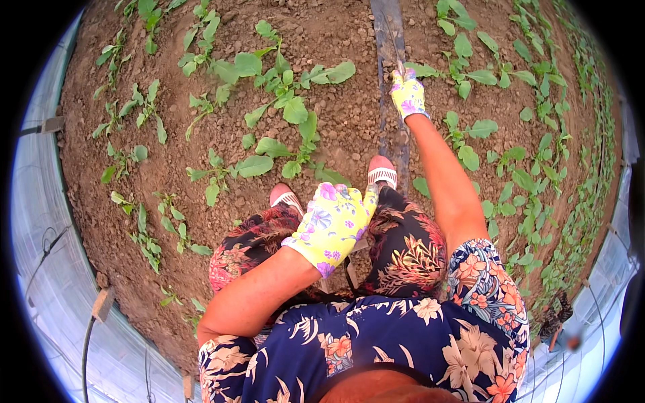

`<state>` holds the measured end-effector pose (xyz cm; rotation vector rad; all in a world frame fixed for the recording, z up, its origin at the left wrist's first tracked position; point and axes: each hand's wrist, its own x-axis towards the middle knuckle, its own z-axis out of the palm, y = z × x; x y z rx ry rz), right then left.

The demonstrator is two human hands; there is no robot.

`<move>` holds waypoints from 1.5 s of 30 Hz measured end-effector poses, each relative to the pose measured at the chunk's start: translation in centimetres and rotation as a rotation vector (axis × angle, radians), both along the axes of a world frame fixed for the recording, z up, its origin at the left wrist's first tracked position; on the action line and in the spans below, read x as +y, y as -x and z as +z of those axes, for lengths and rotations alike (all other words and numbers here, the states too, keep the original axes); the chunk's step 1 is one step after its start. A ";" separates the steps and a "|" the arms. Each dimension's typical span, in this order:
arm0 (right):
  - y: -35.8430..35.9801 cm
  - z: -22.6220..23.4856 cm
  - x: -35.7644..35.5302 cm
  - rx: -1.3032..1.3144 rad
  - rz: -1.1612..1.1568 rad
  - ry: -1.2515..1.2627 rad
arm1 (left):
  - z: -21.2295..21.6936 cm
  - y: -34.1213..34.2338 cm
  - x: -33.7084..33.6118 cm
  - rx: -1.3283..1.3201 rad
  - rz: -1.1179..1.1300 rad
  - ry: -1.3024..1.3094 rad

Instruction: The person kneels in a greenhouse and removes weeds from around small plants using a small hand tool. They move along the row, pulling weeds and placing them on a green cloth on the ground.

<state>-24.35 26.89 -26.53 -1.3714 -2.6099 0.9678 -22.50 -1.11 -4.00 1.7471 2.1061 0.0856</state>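
My left hand (332,225), in a yellow glove with purple flowers, is held low in front of my knees. Its back faces up and its fingers curl under, so anything inside them is hidden. Just beyond its knuckles lies a green leaf (331,176). Reaching far forward, my right hand (408,94) wears a matching glove. Its fingers are closed around a thin, greyish tool (401,68) whose slim end points away over a dark flat strip (385,17) on the soil. A leafy seedling (462,72) grows right beside that hand.
Brown, crumbly soil (349,114) carries loose rows of seedlings (285,84) on the left and denser greens (537,174) on the right. My pink shoes (381,171) stand among the plants. Clear plastic sheeting (40,221) with wires and wooden blocks (103,303) borders the bed.
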 end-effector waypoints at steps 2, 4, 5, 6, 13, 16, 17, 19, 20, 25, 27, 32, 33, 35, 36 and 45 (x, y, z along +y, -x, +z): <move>0.2 0.2 -0.4 0.034 -0.019 -0.031 | -0.1 0.0 0.1 0.004 -0.003 -0.015; -0.2 -0.3 -0.4 -0.072 0.022 -0.092 | -0.4 -0.1 0.0 0.015 -0.019 -0.034; -0.3 -1.0 0.6 -0.285 0.115 0.037 | -0.5 -0.2 0.1 0.014 -0.020 -0.022; -0.2 -1.3 0.7 -0.353 0.095 0.040 | -0.6 -0.3 0.1 0.013 -0.021 -0.008; 0.7 1.2 -1.2 0.046 0.030 0.005 | -0.1 -0.2 0.6 0.014 -0.018 0.073; 0.1 0.6 -2.4 0.080 0.072 -0.031 | -0.5 -0.5 0.5 0.024 -0.032 0.060; -0.5 -1.1 -1.9 -0.085 0.146 -0.040 | -0.5 -0.4 0.5 0.014 -0.031 0.034; -0.3 -1.8 -1.3 -0.295 0.249 0.087 | -0.4 -0.3 0.1 -0.003 -0.013 0.001; -0.3 -2.2 -1.3 -0.265 0.241 0.094 | -0.5 -0.3 -0.1 -0.002 -0.014 -0.012; 2.7 0.4 -4.3 -0.113 0.235 0.077 | -0.3 0.3 -1.2 -0.035 -0.008 -0.037; 4.7 1.5 -4.6 -0.097 0.360 0.071 | -0.5 0.5 -1.5 -0.040 -0.022 -0.054; 10.4 2.1 -7.9 -0.044 0.371 0.072 | 0.0 1.7 -2.4 -0.060 0.002 0.047; 10.9 1.7 -8.5 -0.030 0.342 0.068 | 0.1 1.9 -2.6 -0.067 0.003 0.050; 11.8 0.5 -8.6 -0.181 0.368 0.053 | 0.0 2.1 -2.9 -0.079 0.009 0.043; 12.2 0.2 -8.4 -0.217 0.395 0.060 | -0.2 2.0 -3.2 -0.086 0.017 0.035; 8.9 0.2 -10.0 -0.085 0.373 0.066 | -0.8 2.6 -4.5 -0.003 0.040 -0.095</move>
